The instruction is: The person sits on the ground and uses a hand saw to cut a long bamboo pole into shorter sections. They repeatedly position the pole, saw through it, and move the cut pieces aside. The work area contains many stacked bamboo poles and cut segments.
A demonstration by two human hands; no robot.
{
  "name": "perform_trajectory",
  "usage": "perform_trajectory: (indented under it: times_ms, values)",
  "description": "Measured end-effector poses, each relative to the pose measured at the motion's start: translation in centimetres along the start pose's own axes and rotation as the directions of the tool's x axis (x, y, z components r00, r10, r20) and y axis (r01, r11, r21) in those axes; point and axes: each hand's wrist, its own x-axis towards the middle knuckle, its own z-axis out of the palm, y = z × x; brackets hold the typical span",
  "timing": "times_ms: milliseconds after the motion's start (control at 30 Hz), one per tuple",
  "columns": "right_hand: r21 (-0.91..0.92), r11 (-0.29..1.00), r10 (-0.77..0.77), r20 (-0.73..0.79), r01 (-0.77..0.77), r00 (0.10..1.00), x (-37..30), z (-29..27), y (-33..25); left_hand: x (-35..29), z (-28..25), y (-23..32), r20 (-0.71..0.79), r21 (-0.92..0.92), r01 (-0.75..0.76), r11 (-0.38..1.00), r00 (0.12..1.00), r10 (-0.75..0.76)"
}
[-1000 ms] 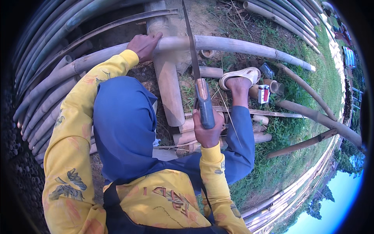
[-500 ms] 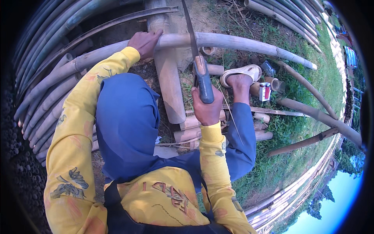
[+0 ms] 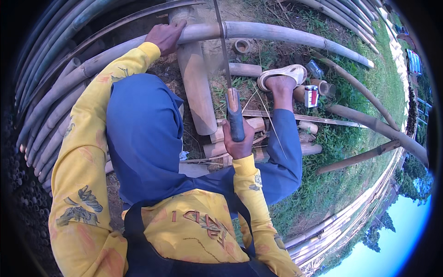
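Left hand (image 3: 167,34): pressed down, fingers curled over the bamboo pole (image 3: 286,37).
Right hand (image 3: 238,144): closed around the saw (image 3: 229,87) handle.
Saw blade: crossed the pole, right of the left hand.
Pole: lay across a thick log (image 3: 196,90).

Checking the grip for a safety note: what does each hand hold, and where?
Right hand grips the saw by its blue handle; left hand presses on the bamboo pole.

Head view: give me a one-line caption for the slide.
Left hand steadies a long bamboo pole while the right hand grips a blue-handled saw set across it.
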Motion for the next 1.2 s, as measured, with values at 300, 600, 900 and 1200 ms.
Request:
perform_trajectory:
  times_ms: [300,600,900,1200]
  values:
    - [-0.133,0.991,-0.004,-0.056,-0.004,0.998,-8.5,-5.6,-5.3,-2.1,1.2,2.1,0.107,0.032,0.050,0.998,0.993,-0.053]
    - [-0.019,0.998,0.059,-0.060,-0.060,0.996,0.6,-0.7,-4.0,-1.2,0.9,0.8,0.078,0.024,0.040,0.999,0.996,-0.042]
    - [0.018,0.996,0.082,0.001,-0.082,0.997,3.5,-1.8,-4.2,-1.2,1.5,1.6,0.075,0.041,0.023,0.999,0.997,-0.026]
    - [-0.082,0.994,0.068,-0.046,-0.071,0.997,-4.9,-2.9,-3.7,-2.1,0.0,1.6,0.134,-0.030,-0.053,0.998,0.989,0.056]
